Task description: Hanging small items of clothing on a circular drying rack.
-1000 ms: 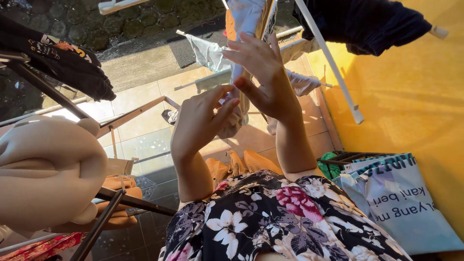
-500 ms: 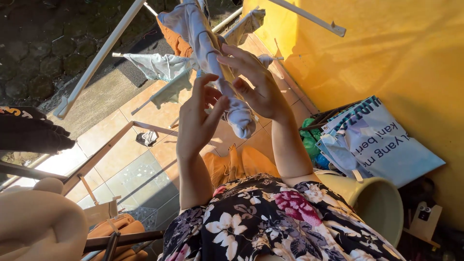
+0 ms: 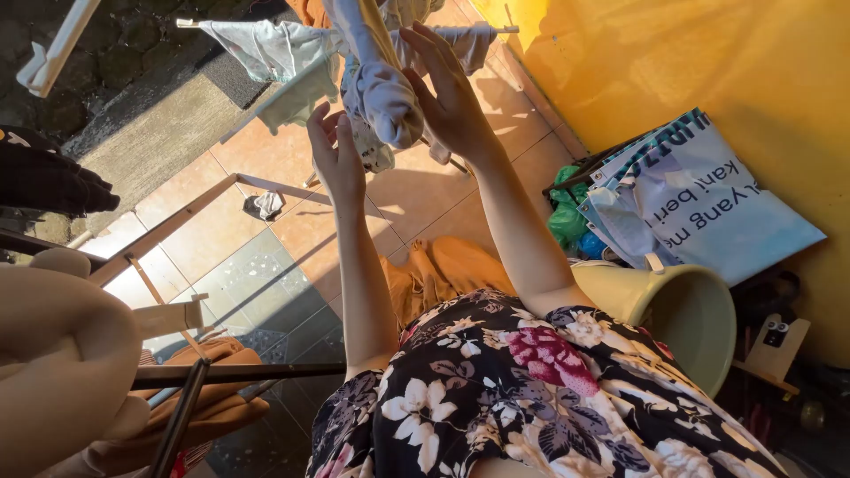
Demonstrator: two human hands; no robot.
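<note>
- Both hands are up at the pale garment (image 3: 381,88) that hangs over a rail, and neither is clamped on it: the right hand (image 3: 452,97) lies flat against the cloth's right side with fingers spread, while the left hand (image 3: 336,159) is open just below and to the left, fingers loosely curled, close to the small patterned piece (image 3: 376,155) dangling beneath.
- Whether the left fingertips actually touch fabric is hard to tell; they sit right at its edge.
- That garment hangs far in the scene, above the tiled floor (image 3: 266,265), bunched into a rounded fold at its lower end.
- Handling judgement: it looks soft and light, limp cloth that will sag and slide off a smooth rail, so a pinch on the thick bunched fold or on a hem would hold best; no risk of breaking.
- More washing hangs to the far left, a grey-green cloth (image 3: 266,53) on another rail.
- At near right stand a pale green bucket (image 3: 691,310) and a printed blue-white bag (image 3: 699,204) against the yellow wall (image 3: 708,62).
- Hidden or cut off: the garment's top runs out of frame, the rail under it is covered, and the kind of garment cannot be made out.
- A big beige shape (image 3: 53,354) at near left is blurred and unidentifiable.
</note>
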